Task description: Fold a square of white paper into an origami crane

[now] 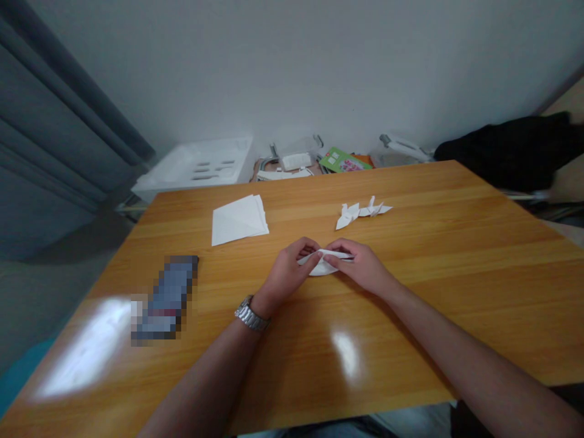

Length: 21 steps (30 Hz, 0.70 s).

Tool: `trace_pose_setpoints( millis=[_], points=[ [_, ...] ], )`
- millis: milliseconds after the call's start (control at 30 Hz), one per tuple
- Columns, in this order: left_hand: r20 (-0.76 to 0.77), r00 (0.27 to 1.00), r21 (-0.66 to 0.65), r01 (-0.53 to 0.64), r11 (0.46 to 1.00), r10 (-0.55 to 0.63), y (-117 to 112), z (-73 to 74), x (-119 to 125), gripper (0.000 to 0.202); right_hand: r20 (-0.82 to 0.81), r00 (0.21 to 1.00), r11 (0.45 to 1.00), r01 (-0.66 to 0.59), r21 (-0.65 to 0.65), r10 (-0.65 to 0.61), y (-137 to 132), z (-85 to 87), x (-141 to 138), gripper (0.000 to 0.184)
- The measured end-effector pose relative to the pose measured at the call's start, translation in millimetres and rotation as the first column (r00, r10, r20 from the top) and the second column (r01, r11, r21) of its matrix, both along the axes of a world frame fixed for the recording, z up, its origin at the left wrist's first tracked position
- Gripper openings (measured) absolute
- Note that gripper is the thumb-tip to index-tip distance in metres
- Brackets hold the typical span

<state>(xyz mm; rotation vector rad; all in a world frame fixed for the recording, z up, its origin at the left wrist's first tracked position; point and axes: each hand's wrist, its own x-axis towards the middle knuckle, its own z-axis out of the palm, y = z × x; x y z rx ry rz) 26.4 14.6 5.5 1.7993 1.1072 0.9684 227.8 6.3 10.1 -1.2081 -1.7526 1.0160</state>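
Observation:
Near the middle of the wooden table, a folded piece of white paper (323,267) is pinched between both hands. My left hand (294,264), with a silver watch (252,313) on its wrist, grips the paper's left side between thumb and fingers. On the right side, my right hand (359,264) holds it the same way, and the two thumbs nearly meet. Parts of the paper are hidden under the fingers. Beyond the hands lie two folded white paper cranes (349,216), touching or close together. A stack of white paper sheets (239,220) rests farther to the left.
A pixelated phone-like object (168,297) lies on the table's (456,243) left side. Behind the far edge are a white plastic tray (201,161), a green booklet (342,160) and other clutter. Dark cloth (506,149) hangs at the right; a grey curtain (59,115) is at the left.

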Motion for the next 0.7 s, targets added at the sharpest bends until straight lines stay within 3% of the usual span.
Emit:
trace_pose_setpoints(
  millis=[367,700],
  points=[
    [0.113,0.992,-0.078,-0.040,0.996,0.049,0.6,2.7,1.8,0.019,-0.046,0.998,0.999,0.043,-0.021,-0.044,0.8,-0.1,3.9,0.022],
    [0.104,0.992,-0.157,0.091,0.983,-0.075,-3.0,5.7,0.5,0.023,-0.037,0.999,0.996,0.001,-0.086,-0.005,1.3,-1.7,9.1,0.026]
  ],
)
